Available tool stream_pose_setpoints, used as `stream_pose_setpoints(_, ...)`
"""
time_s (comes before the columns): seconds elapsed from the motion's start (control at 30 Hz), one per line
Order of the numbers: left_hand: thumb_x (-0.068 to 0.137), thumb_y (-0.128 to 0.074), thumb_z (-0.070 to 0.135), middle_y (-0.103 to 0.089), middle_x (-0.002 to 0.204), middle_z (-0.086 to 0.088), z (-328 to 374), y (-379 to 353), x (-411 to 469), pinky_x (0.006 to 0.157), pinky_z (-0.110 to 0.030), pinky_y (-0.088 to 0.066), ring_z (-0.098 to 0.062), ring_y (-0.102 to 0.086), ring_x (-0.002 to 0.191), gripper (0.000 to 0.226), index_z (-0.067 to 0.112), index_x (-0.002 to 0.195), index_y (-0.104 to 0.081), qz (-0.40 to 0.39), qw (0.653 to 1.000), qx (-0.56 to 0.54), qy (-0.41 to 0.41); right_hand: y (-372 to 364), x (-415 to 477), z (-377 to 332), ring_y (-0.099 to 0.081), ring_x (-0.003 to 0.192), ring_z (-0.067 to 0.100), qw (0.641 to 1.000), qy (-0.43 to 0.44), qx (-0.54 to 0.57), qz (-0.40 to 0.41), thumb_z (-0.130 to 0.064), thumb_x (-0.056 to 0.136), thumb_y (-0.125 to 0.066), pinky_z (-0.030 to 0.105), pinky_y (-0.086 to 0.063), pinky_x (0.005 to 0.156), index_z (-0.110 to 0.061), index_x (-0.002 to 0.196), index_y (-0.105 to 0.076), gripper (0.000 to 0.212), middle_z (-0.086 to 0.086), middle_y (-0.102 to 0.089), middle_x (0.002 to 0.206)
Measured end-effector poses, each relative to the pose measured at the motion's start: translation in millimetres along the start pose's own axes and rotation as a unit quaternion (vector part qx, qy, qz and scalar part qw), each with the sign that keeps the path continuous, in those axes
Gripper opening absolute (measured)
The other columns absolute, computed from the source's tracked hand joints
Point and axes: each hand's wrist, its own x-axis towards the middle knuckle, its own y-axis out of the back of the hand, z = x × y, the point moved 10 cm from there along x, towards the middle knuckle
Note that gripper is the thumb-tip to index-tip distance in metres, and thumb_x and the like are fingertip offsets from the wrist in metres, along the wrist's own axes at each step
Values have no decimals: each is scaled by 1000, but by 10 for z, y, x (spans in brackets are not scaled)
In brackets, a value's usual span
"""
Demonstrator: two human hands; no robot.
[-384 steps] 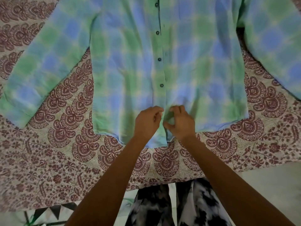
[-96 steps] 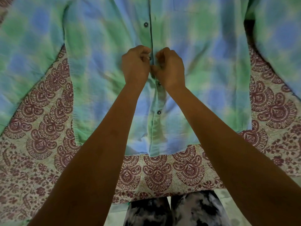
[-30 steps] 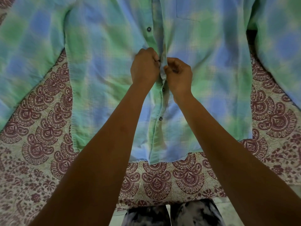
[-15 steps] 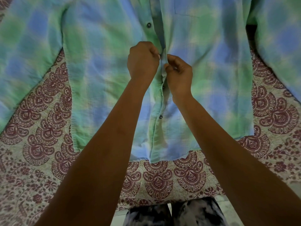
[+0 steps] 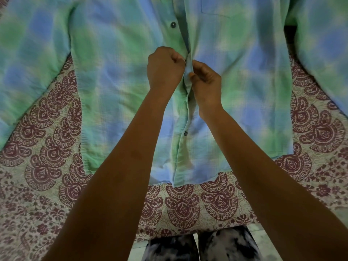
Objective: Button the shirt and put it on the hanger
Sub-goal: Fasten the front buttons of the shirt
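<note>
Left hand [image 5: 165, 69] and right hand [image 5: 206, 81] are both pinching the front edge of the shirt [image 5: 116, 76] mid-chest, fists nearly touching. Shirt is lying flat, front up, on the patterned bedspread [image 5: 47, 166]. One button [image 5: 172, 25] is sitting open above the hands, another button [image 5: 185, 133] below them.

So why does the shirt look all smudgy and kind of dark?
Head view: dim, flat light, no glare; the shirt checks look soft and smeared, while the bedsheet print is sharper; the wide lens makes the forearms balloon toward the bottom edge.
</note>
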Motion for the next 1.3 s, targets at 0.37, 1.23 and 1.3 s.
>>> stream_pose_setpoints(0.37, 73, -57, 5, -67, 68, -3, -110, -51, 47, 75, -40, -58, -27, -69, 77, 16, 11, 71, -72, -29, 995, -95, 29, 10, 44, 8, -64, 77, 19, 997, -55, 48, -9, 1, 90, -47, 31, -54, 79, -14, 79, -68, 29, 3, -69, 76)
stream_pose_setpoints(1.23, 88, -60, 11, -54, 74, -8, -383, -375, -178, 61, -15, -51, -15, -56, 71, 13, 9, 75, -61, -112, 882, -404, 215, -72, 43, -345, -66, 70, 15, 949, 179, -253, 49, -14, 82, -60, 38, -56, 69, -10, 87, -68, 10, 3, -71, 77)
stream_pose_setpoints(1.3, 86, -62, 8, -58, 80, -12, -394, -392, -175, 63, -16, -51, -18, -56, 74, 9, 8, 77, -63, -104, 879, -416, 209, -80, 31, -350, -66, 68, 16, 948, 183, -254, 50, -14, 83, -59, 39, -55, 67, -9, 87, -67, 11, 3, -70, 76)
